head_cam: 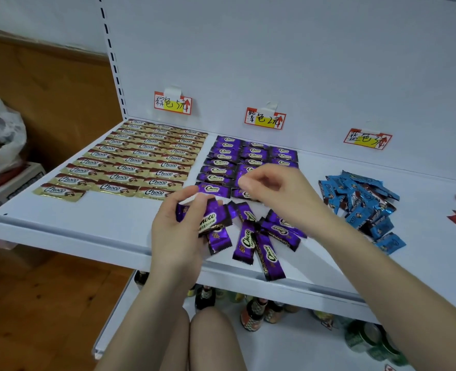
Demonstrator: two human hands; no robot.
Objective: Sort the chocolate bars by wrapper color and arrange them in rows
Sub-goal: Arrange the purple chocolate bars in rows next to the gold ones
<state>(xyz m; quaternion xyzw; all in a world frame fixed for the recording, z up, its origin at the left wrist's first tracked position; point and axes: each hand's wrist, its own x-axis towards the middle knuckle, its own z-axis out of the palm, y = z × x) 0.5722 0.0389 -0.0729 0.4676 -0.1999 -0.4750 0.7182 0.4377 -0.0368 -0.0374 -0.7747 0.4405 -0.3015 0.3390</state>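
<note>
- Left hand (178,231) at shelf (69,231) front edge, clutching purple bars (208,223) as feed stock.
- Right hand (272,186) pinching, contents unclear, over purple rows (226,156).
- Loose purple bars (261,236) near front edge; blue pile (360,204) unsorted, right.

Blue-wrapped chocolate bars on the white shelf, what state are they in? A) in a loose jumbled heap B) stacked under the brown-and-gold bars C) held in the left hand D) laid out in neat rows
A: the blue-wrapped chocolate bars lie in a loose overlapping heap on the white shelf, right of the purple-wrapped rows; the left hand holds only purple-wrapped bars.
</note>
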